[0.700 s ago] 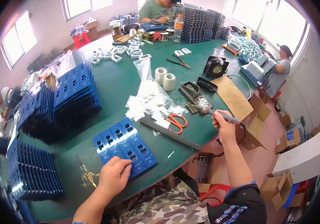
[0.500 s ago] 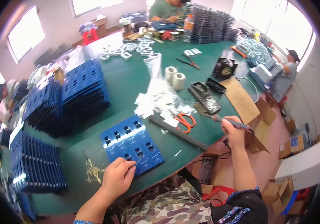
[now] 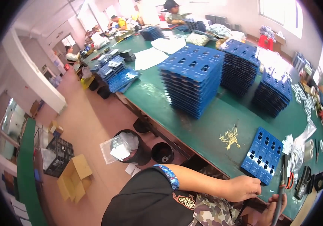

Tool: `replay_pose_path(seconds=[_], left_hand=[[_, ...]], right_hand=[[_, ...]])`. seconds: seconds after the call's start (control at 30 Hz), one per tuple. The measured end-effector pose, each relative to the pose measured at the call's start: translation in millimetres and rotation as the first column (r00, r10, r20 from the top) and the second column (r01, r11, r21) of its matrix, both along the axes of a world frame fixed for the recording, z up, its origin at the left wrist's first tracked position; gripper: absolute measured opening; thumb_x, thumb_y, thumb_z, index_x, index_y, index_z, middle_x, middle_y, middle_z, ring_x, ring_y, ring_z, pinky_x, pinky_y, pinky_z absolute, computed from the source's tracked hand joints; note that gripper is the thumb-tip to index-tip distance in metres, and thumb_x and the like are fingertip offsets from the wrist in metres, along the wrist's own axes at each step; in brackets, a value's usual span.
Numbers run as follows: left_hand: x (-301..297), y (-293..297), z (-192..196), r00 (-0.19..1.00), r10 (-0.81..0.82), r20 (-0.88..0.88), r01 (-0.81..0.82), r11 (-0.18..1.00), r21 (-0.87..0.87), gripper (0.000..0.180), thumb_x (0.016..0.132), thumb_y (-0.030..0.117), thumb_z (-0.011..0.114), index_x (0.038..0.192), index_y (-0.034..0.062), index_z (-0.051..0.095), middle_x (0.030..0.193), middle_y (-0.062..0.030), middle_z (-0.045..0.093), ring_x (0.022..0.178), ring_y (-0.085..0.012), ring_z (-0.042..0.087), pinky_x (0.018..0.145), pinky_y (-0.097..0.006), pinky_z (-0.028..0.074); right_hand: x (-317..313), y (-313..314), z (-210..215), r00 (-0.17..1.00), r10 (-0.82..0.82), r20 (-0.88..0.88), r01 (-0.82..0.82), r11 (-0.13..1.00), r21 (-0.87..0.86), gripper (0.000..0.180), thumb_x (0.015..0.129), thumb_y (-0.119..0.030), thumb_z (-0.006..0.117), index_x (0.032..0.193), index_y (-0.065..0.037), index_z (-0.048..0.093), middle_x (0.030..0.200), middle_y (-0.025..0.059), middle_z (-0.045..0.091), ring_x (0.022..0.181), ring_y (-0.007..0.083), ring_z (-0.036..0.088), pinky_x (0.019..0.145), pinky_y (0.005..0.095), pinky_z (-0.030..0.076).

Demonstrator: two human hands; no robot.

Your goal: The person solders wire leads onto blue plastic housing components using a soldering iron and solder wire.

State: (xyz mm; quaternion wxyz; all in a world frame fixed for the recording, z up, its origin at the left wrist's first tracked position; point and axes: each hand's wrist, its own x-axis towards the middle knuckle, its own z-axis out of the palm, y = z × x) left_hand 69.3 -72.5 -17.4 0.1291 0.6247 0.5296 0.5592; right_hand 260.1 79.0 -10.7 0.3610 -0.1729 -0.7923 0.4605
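My left hand (image 3: 244, 188) is at the front edge of the green table (image 3: 206, 124), fingers curled shut with the tips pinched; whether something small is in them I cannot tell. Just to its right, my right hand (image 3: 270, 211) grips a dark rod-shaped tool (image 3: 282, 184) that points up over the table edge. Beyond both hands a blue compartment tray (image 3: 263, 154) lies flat. A small heap of gold metal pieces (image 3: 230, 137) sits to the left of it.
Tall stacks of blue trays (image 3: 195, 75) (image 3: 240, 64) (image 3: 274, 90) stand further back. Plastic bags, tape rolls and orange-handled scissors (image 3: 290, 180) lie at the right. On the floor are black bins (image 3: 129, 147), a cardboard box (image 3: 74, 177) and a black crate (image 3: 60, 154). Other people work far off.
The view has swung far to the left, onto the floor. My left hand has left the table top and closed near the right hand at the front edge. The tool stays held.
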Motion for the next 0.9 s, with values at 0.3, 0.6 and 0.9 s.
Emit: replay_pose_path(seconds=[0.3,0.6,0.9], left_hand=[[15.2,-44.7,15.3,0.994,0.075,0.082,-0.083,0.991,0.103,0.012,0.082,0.005,0.066,0.09,0.0037,0.058,0.082,-0.0115,0.052,0.075,-0.0336,0.056,0.063,-0.041,0.046],[25.9,-64.6,2.3,0.989,0.112,0.093,-0.129,0.97,0.205,0.013,0.081,0.007,0.065,0.089,0.0023,0.057,0.084,-0.0125,0.054,0.077,-0.034,0.057,0.065,-0.042,0.047],[32.8,-83.7,-1.9,0.983,0.127,0.133,-0.139,0.987,0.08,0.011,0.083,0.008,0.064,0.087,0.002,0.057,0.086,-0.0132,0.055,0.079,-0.0345,0.058,0.067,-0.042,0.048]], right_hand=[[-24.6,-46.9,-1.8,1.0,0.01,-0.014,0.001,0.795,0.606,0.007,0.085,-0.001,0.065,0.09,0.004,0.066,0.109,0.0226,0.059,0.096,0.0361,0.06,0.077,0.0413,0.053],[-24.5,-78.4,2.6,0.996,-0.013,-0.088,0.046,0.922,0.385,0.012,0.082,-0.003,0.07,0.093,0.002,0.067,0.109,0.0211,0.06,0.096,0.0357,0.06,0.079,0.0441,0.053],[-22.3,-87.6,-15.6,0.981,-0.005,-0.196,-0.034,0.98,-0.195,0.041,0.089,0.002,0.056,0.129,-0.002,0.047,0.102,0.0048,0.055,0.087,0.0088,0.052,0.079,0.019,0.043]])
